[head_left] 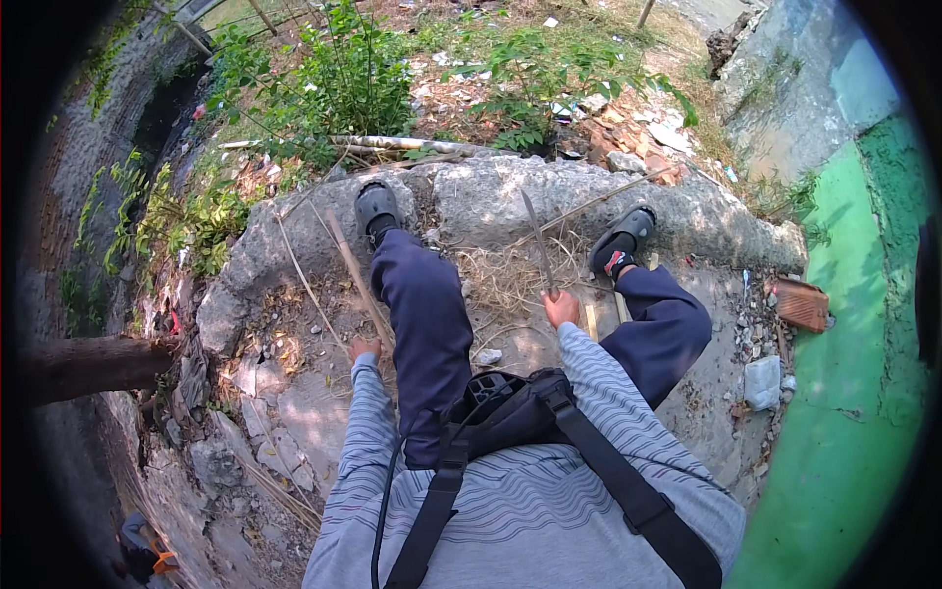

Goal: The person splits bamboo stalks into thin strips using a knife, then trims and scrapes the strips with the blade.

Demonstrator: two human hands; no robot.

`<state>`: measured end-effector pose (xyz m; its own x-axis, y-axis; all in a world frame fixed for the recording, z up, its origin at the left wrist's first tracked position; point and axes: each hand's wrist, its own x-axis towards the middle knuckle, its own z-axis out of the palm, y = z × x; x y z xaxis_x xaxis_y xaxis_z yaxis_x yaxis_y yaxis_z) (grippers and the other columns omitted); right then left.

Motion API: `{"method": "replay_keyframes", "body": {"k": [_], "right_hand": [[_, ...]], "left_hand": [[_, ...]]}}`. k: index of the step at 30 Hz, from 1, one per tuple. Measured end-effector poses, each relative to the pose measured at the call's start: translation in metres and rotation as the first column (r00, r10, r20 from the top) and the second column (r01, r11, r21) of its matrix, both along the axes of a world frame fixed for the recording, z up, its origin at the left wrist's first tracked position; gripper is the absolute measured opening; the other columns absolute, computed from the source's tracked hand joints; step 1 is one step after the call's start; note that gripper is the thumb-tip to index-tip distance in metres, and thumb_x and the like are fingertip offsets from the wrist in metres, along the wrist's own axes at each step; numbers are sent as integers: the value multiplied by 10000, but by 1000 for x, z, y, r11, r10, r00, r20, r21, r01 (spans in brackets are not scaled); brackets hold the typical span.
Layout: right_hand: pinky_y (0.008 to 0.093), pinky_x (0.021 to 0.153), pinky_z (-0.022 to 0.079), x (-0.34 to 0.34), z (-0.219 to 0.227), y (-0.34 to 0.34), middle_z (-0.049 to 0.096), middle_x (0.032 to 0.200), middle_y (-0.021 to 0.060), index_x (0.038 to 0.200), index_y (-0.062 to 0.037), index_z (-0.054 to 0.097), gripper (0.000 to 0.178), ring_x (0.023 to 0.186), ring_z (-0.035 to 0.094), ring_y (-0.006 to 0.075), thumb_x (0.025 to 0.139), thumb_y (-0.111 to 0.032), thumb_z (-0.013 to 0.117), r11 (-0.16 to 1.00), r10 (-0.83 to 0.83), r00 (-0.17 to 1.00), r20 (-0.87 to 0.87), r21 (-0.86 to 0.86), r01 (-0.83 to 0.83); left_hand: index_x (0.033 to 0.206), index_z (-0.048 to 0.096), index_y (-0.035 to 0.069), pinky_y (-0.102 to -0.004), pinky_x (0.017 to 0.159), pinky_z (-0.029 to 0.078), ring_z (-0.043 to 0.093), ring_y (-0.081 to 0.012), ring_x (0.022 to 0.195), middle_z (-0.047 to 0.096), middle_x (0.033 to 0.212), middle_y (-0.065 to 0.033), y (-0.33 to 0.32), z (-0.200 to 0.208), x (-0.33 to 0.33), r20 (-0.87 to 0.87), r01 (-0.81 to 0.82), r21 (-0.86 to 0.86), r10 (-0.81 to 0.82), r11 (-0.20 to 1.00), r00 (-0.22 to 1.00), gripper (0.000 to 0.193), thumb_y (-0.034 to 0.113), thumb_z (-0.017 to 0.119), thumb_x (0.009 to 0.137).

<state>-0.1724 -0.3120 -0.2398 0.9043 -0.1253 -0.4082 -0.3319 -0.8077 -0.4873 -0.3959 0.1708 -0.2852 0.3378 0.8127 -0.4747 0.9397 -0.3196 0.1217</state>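
Note:
My right hand [561, 309] is closed round the handle end of a long knife [539, 239], its narrow dark blade pointing up and away between my feet. Beside my left leg, my left hand [365, 348] is low and closed on a bamboo strip; the fingers are small in view. Two strips meet near that hand: a wider brown bamboo strip [356, 276] and a thin pale strip [299, 270]. Straw-like shavings [510, 275] lie on the ground in front of me. Short pale bamboo pieces [592, 321] lie just right of my right hand.
Both feet, in dark clogs [377, 209], rest against a rough concrete ledge [549, 191]. A thin stick [596, 203] leans across it. To the right are a red brick [802, 304], a pale stone block [762, 382] and a green wall [834, 393]. A trunk [98, 367] juts in from the left.

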Motion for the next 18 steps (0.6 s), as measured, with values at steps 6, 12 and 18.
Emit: {"method": "replay_keyframes", "body": {"k": [6,12,18], "right_hand": [[448,730,572,57,-50,-36,742,815,167,931,7,731,501,783,735,334,849,-486,760,942,-271,959,82,227,247],[275,486,481,90,-10,33,706,743,56,966,-11,692,383,496,565,112,879,-367,801,617,-390,896,-213,662,426],[230,478,440,129,-28,37,641,838,-11,1313,-92,676,442,528,476,62,871,-74,666,426,-366,847,-386,740,521]], "left_hand": [[1183,581,54,-473,1059,412,520,-389,1226,597,1223,-208,-32,17,33,300,215,21,-211,976,930,593,395,823,763],[1157,609,65,-460,1022,436,552,-366,1167,600,1202,-194,-6,39,-25,384,146,41,-150,988,911,544,380,820,767],[1172,614,65,-423,990,467,572,-323,1150,601,1193,-178,-19,49,-31,478,107,-28,-80,994,875,488,322,797,800]]}}
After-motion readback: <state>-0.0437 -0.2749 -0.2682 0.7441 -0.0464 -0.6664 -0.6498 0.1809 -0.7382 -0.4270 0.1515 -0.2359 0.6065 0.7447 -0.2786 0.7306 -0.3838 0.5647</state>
